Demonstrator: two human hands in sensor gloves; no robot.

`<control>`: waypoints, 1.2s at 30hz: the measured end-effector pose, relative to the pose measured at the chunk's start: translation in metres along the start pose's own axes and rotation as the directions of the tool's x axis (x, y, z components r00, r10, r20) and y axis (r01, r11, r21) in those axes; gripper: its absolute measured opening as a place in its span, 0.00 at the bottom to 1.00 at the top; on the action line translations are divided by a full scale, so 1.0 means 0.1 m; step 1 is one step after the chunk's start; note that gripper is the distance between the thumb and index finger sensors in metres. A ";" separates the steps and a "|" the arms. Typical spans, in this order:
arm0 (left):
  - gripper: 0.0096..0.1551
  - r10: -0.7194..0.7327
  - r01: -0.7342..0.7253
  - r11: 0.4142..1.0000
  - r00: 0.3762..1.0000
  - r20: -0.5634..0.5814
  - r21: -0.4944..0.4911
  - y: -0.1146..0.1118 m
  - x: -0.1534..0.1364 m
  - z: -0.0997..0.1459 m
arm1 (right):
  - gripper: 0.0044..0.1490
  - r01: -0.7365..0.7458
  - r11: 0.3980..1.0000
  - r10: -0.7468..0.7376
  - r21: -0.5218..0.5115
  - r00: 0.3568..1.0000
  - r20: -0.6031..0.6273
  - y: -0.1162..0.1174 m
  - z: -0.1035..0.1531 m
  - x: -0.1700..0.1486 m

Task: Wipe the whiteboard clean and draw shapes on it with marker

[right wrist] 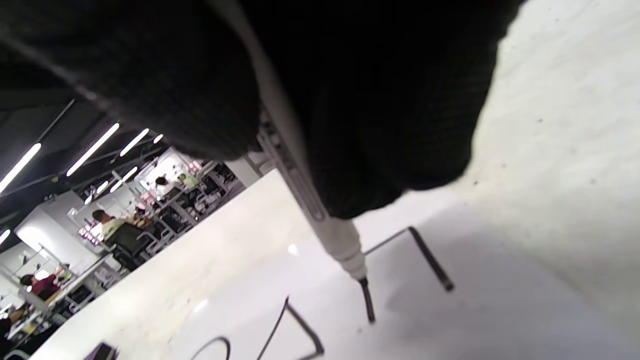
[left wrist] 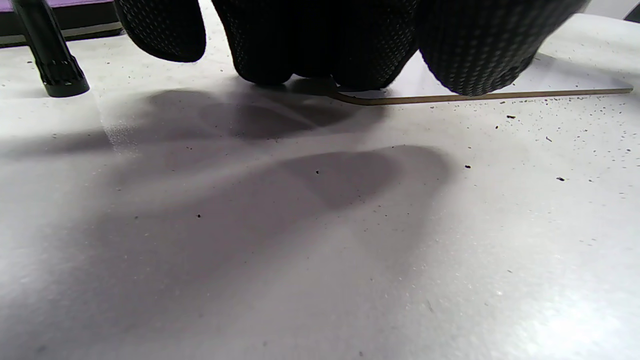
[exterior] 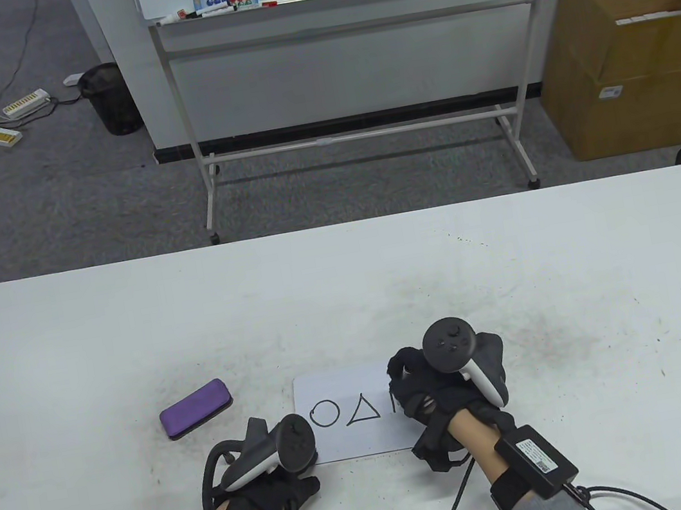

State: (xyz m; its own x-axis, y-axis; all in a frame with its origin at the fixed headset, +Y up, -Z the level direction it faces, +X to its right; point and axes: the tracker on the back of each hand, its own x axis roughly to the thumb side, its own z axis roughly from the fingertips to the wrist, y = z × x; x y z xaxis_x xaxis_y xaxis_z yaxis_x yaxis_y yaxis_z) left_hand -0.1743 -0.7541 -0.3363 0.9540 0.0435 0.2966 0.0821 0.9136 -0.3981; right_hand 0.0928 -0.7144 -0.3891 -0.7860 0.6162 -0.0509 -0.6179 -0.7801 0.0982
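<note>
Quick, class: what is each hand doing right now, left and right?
Left hand: holds nothing; fingertips press down on the small whiteboard's near corner.
Right hand: grips the marker, tip on the board.

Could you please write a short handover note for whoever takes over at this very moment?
Right hand grips the marker, tip on the small whiteboard, partway through a third shape.
Left hand presses the board's near left corner with its fingertips.
Purple eraser lies on the table, left of the board.
Done: circle and triangle drawn.
Left: finish the third shape.
</note>
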 end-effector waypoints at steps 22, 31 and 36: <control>0.37 -0.003 0.003 1.000 1.000 -0.001 0.003 0.00 0.00 0.00 | 0.27 0.000 1.000 -0.001 -0.021 0.998 -0.068 -0.10 0.04 -0.28; 0.39 0.146 -0.144 0.972 0.989 0.004 0.186 0.20 -0.17 0.14 | 0.27 0.310 0.940 -0.312 -0.142 0.950 0.009 -0.45 0.36 -0.44; 0.40 0.236 -0.202 0.926 0.969 -0.072 0.319 0.37 -0.43 0.30 | 0.27 0.452 0.877 -0.440 -0.163 0.892 0.102 -0.49 0.48 -0.55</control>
State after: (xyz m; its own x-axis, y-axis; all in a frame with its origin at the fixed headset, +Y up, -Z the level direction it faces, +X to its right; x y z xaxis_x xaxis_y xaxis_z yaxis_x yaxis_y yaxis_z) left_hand -0.2210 -0.7096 -0.3381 0.9647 0.2285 0.1307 -0.2084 0.9663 -0.1511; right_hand 0.1673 -0.7050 -0.3429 -0.4269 0.9042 0.0125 -0.9004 -0.4237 -0.0985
